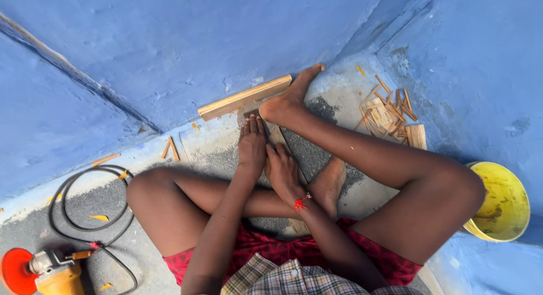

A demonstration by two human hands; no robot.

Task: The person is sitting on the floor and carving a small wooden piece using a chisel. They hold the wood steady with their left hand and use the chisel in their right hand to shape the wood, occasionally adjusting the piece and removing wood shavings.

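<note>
I sit on the floor with a narrow wooden strip [277, 135] running away from me between my legs. Its far end lies under my right foot [288, 102]. My left hand [251, 147] lies flat on the strip, fingers straight and close together. Just beside and behind it, my right hand [283, 171], with a red thread at the wrist, rests on the same strip with its fingers curled over it. What lies beneath the palms is hidden.
A thicker wooden plank [244, 97] lies against the blue wall. A heap of small wood offcuts [390, 115] sits at the right, with a yellow bucket [500, 201] nearer me. At the lower left are an angle grinder [48, 272] and its looped black cable [85, 207].
</note>
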